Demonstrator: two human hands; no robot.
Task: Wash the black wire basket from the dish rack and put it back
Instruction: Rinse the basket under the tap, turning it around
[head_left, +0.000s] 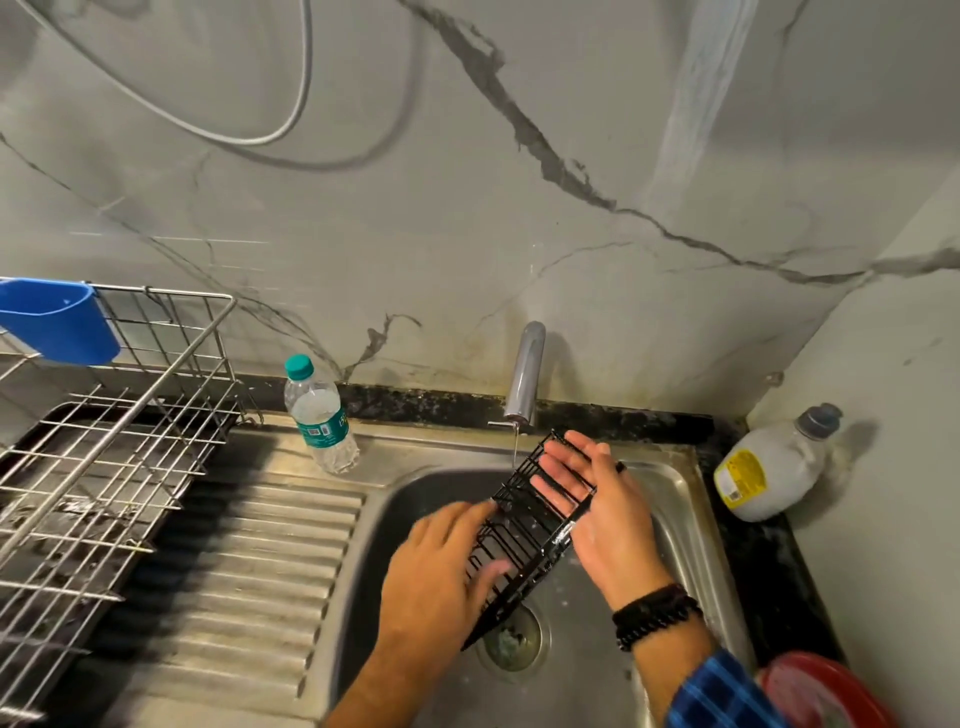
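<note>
The black wire basket (524, 525) is a long narrow rack held tilted over the steel sink (691, 525), its upper end under the tap (523, 375). A thin stream of water falls from the tap onto that end. My left hand (441, 561) grips the basket's lower left side, fingers curled through the wires and blurred by motion. My right hand (597, 499) lies flat against the basket's right side, fingers straight and stretched along the wires. The metal dish rack (109, 447) stands at the left on the drainboard.
A blue plastic cup holder (57, 319) hangs on the rack's back rail. A water bottle (321, 415) stands behind the drainboard. A white soap bottle (769, 467) lies on the right counter. A red bowl (826, 691) sits at the bottom right. The drain (514, 642) lies below the basket.
</note>
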